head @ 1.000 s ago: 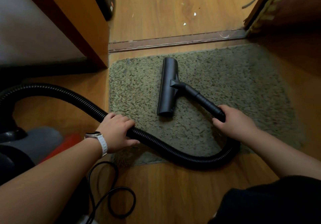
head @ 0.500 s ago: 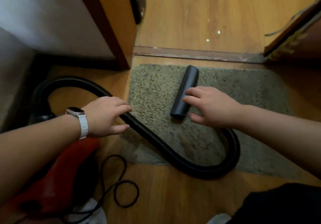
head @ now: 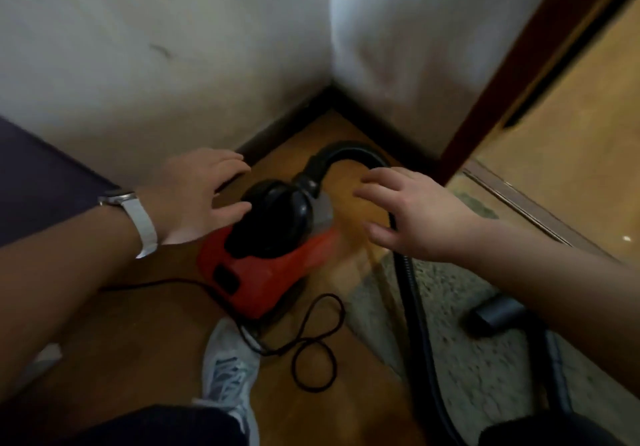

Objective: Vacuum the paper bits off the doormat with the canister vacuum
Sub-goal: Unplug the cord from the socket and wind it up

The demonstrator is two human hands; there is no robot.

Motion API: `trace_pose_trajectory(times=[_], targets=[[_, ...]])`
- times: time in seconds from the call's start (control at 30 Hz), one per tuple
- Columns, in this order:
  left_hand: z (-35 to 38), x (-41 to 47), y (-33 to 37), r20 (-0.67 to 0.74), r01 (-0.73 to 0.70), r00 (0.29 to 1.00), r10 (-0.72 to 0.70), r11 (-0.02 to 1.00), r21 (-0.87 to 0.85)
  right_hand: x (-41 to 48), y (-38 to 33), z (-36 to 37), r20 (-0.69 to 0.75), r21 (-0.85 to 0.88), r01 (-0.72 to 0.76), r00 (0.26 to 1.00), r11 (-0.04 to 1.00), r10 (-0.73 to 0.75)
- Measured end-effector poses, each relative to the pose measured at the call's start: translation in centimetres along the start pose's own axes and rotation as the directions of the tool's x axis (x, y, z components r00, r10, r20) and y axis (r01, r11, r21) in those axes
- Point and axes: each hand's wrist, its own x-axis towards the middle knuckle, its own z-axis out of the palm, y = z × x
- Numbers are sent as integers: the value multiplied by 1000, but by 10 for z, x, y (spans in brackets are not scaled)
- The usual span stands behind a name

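Both hands have let go of the hose and nozzle and now hover at the red canister vacuum (head: 263,269), fingers spread and holding nothing: the left hand (head: 202,196) is just left of its black top, the right hand (head: 415,213) just right. The hose (head: 412,293) trails from the canister to the nozzle (head: 495,314), which lies unattended on the doormat (head: 467,369) to the canister's right. The reach is likely for the switch, or to shift the canister.

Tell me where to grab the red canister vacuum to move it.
Probably the black hump on top of the canister vacuum, from above: it stands upright, wall close behind, hose leaving its far end. Blur hides any handle.
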Motion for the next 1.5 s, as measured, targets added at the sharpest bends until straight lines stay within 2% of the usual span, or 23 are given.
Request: trace_pose_trajectory(times=[0.1,0.23,0.43,0.53,0.8,0.93,1.17,1.37,1.5], targets=[[9,-37,-27,49,163,986,-162,986,-22,41,-27,10,1,43,116,993,992,-116],[31,-72,-51,113,228,968,-223,973,-35,88,-64,29,13,35,252,967,967,-253],[85,-83,-49,277,224,942,-190,970,-98,139,-102,61,218,-143,398,906,906,-364],[111,-77,-48,372,213,912,-174,975,-68,147,-108,78,296,-148,471,860,870,-415],[147,-70,-42,279,267,933,-226,957,-117,146,-104,97,136,-131,476,878,870,-459],[149,-69,-35,309,293,916,-257,953,-77,147,-103,100,105,-126,491,871,862,-480],[129,-67,-30,364,309,894,-262,948,-77,142,-110,85,238,-167,451,881,877,-408],[92,-115,-10,282,332,911,-300,940,-75,139,-119,71,387,-230,407,871,884,-301],[64,-164,3,310,326,900,-306,945,-16,129,-129,63,382,-243,375,885,894,-267]])
